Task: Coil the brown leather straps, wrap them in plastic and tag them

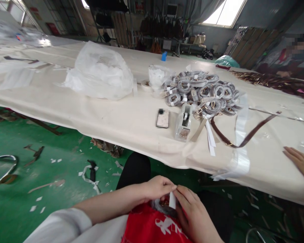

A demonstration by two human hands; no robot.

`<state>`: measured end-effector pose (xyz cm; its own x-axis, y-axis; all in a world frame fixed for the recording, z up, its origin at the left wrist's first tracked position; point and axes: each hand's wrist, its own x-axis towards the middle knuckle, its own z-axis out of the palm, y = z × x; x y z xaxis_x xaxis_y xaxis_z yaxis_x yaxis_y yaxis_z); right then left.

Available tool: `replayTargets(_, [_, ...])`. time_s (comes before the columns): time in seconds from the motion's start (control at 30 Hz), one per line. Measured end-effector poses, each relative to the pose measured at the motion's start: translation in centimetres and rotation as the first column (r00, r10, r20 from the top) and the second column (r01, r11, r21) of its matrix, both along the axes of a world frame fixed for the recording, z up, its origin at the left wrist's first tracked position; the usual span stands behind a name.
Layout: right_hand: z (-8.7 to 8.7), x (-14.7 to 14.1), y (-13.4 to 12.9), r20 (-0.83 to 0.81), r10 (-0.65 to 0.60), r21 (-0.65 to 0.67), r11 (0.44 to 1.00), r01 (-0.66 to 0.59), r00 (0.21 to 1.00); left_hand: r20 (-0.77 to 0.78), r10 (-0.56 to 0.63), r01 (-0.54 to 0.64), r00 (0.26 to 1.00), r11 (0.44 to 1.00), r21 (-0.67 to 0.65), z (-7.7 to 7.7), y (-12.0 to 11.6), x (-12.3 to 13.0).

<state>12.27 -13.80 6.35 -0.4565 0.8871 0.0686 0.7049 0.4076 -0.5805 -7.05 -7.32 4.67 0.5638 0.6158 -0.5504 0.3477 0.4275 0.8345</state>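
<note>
In my lap, over the red apron [152, 224], both hands hold a coiled strap [157, 205] in a greyish wrapping, with a little gold-coloured metal showing inside the ring. My left hand [158, 187] is closed at its upper edge, fingertips pinched together. Against the other side of the coil lies my right hand [191, 204], fingers bent and its tips meeting the left fingertips. Between them a short white strip [172, 200] hangs over the coil. The fingers hide part of the coil.
On the table [121, 116] lie a heap of coiled straps [207, 89], a tape dispenser [184, 121], paper strips [210, 138], a loose brown strap [253, 135] and a plastic bag [101, 74]. Another person's hand [300, 163] rests at the right. Scraps litter the green floor [66, 162].
</note>
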Motion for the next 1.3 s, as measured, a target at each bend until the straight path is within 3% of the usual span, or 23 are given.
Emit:
replayTargets(0.13, [-0.1, 0.2, 0.8, -0.319, -0.115, -0.233, 0.972, 0.039, 0.941, 0.069, 0.101, -0.102, 0.992, 0.995, 0.003, -0.1, -0.5, -0.6])
replayTargets(0.2, [-0.4, 0.2, 1.1, -0.393, -0.202, -0.279, 0.956, 0.092, 0.897, 0.062, 0.146, -0.147, 0.987, 0.989, 0.017, -0.3, -0.7, -0.8])
replayTargets(0.27, [-0.5, 0.2, 1.4, -0.363, -0.22, -0.219, 0.965, 0.146, 0.905, 0.062, 0.171, -0.173, 0.983, 0.985, 0.025, -0.3, -0.7, -0.9])
replayTargets(0.4, [-0.5, -0.3, 1.4, -0.26, -0.163, -0.103, 0.985, 0.14, 0.952, 0.073, 0.131, -0.138, 0.989, 0.985, 0.101, 0.4, -0.7, -1.2])
replayTargets(0.5, [-0.6, -0.5, 1.3, -0.283, -0.196, -0.144, 0.976, 0.161, 0.939, 0.046, 0.044, -0.054, 0.998, 0.969, 0.24, 1.3, -0.7, -1.5])
replayTargets(0.63, [-0.9, -0.5, 0.7, -0.367, -0.221, -0.185, 0.969, 0.162, 0.904, -0.013, -0.062, 0.062, 0.998, 0.907, 0.416, 2.5, -1.1, -1.8])
replayTargets(0.83, [-1.0, -0.2, -0.4, -0.329, -0.179, 0.049, 0.977, 0.206, 0.927, -0.086, 0.044, 0.007, 0.995, 0.86, 0.51, 3.0, -1.6, -2.0])
replayTargets(0.93, [-1.1, -0.1, -0.7, -0.331, -0.139, 0.064, 0.984, 0.169, 0.933, -0.091, 0.036, 0.02, 0.995, 0.841, 0.54, 2.8, -1.8, -2.0])
replayTargets(1.03, [-1.4, 0.0, -0.8, -0.364, -0.195, -0.1, 0.98, 0.17, 0.911, -0.106, 0.015, 0.046, 0.994, 0.838, 0.544, 2.6, -1.8, -2.1])
replayTargets(1.17, [-1.6, 0.3, -0.5, -0.427, -0.325, -0.415, 0.899, 0.136, 0.844, -0.099, 0.006, 0.049, 0.995, 0.838, 0.543, 2.7, -1.7, -2.2])
replayTargets(1.3, [-2.3, 0.8, 0.2, -0.452, -0.342, -0.518, 0.853, 0.07, 0.824, -0.114, 0.002, 0.062, 0.993, 0.832, 0.551, 2.3, -1.6, -2.3])
